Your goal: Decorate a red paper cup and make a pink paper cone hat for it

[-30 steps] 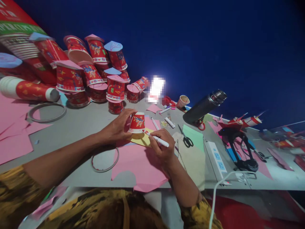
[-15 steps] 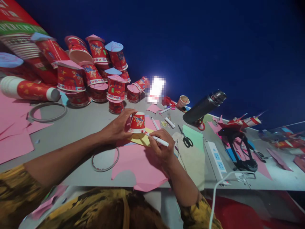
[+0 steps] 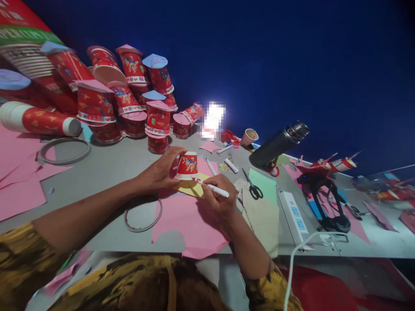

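Gripping cup (image 3: 188,164) in left hand (image 3: 163,170), marker (image 3: 215,188) in right hand (image 3: 223,202), inside front bench edge (image 3: 112,249); marking rim (image 3: 184,176), seemingly part done.

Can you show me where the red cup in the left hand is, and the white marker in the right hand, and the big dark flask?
Red cup (image 3: 188,165): head view, on its printed side.
White marker (image 3: 219,190): head view, on its barrel.
Dark flask (image 3: 274,147): head view, on its body, below the shiny top.
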The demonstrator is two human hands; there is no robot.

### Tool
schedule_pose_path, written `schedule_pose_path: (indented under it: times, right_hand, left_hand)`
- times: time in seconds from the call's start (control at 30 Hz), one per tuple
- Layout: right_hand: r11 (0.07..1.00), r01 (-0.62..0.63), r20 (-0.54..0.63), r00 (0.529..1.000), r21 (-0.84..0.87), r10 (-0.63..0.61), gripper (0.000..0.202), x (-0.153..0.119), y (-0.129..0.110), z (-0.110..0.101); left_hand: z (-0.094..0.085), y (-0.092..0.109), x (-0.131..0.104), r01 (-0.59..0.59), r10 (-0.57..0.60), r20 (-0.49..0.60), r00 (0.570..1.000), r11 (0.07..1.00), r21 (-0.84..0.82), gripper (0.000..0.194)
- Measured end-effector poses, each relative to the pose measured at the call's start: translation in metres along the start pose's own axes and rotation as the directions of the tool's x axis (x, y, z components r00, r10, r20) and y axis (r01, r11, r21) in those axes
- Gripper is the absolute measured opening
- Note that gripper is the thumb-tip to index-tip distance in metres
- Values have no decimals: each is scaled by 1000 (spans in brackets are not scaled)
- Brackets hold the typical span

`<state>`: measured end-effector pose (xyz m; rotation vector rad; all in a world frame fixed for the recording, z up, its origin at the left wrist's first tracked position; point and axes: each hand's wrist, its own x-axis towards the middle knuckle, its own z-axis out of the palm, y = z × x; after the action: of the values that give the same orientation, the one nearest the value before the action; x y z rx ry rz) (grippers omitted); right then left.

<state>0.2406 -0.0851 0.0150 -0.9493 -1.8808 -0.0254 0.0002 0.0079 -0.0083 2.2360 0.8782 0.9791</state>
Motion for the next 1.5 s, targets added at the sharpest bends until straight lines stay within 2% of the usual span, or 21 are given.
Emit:
schedule_pose_path:
  times: [0.47,0.63,0.8,1.2,1.37,1.5]
  right_hand:
    - [999,-30,42,999,15,30,13,-2,-1,0]
    - [1000,-18,3,1000,-2,18,14,-2,-1,0]
    - [1000,16,22,1000,-1,-16,12,-1,-1,1]
    - [1000,-6,46,999,25,5,11,-2,0,2]
    - [1000,-1,0,1000,31,1,10,-1,-1,0]
    - [1000,13,55,998,4,-13,11,-1,-2,0]
  left_hand:
    - [1,5,0,-5,5,7,1000,1000,10,78]
    - [1,6,0,-17,17,9,1000,1000,21,77]
    - [2,4,1,-25,25,3,1000,999,23,77]
    - [0,7,1,-16,15,13,1000,999,30,78]
    - [0,7,1,0,0,16,1000,1000,11,80]
    - [0,5,1,6,-6,2,1000,1000,-1,80]
